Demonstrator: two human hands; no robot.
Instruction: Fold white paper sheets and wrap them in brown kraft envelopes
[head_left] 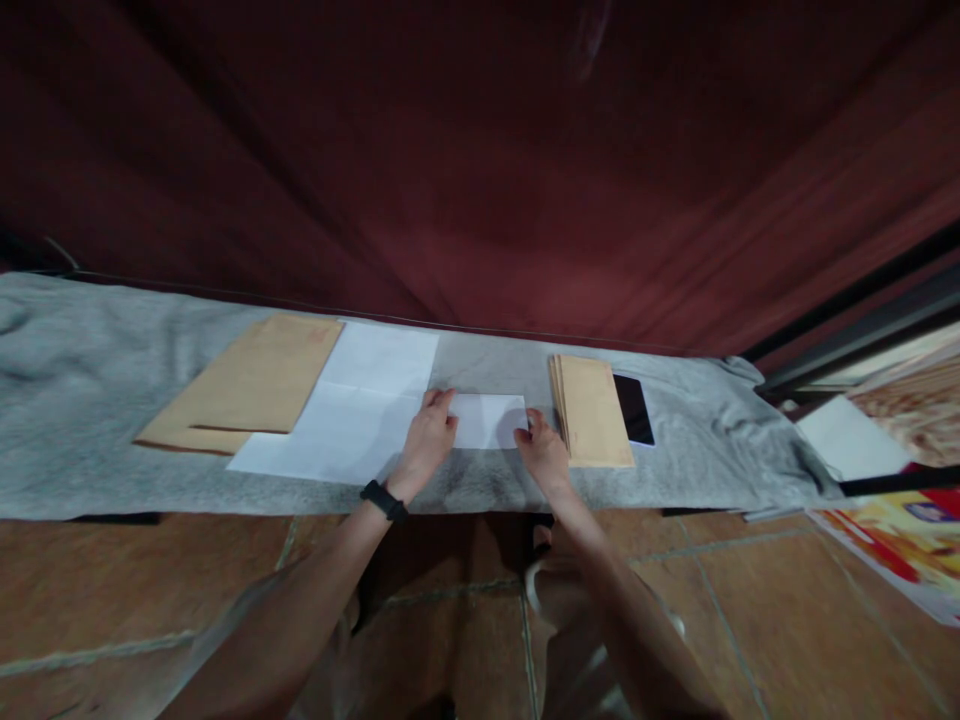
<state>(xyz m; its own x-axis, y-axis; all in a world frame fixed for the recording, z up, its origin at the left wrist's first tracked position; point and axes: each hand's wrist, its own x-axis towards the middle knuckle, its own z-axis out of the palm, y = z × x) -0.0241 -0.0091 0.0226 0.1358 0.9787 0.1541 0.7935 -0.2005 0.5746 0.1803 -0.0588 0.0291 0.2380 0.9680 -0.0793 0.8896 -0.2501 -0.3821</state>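
A folded white sheet of paper lies lengthwise on the grey cloth between my hands. My left hand, with a black watch on its wrist, grips the paper's left end. At the other end, my right hand pinches the right edge with curled fingers. Left of my left hand are flat white sheets, partly under large brown envelopes. Close to my right hand lies a stack of smaller brown envelopes.
A dark phone is partly covered by the right-hand envelopes. Grey cloth covers the narrow table. Dark red drapery rises along its back edge. A white box-like object and colourful printed packaging are at the far right.
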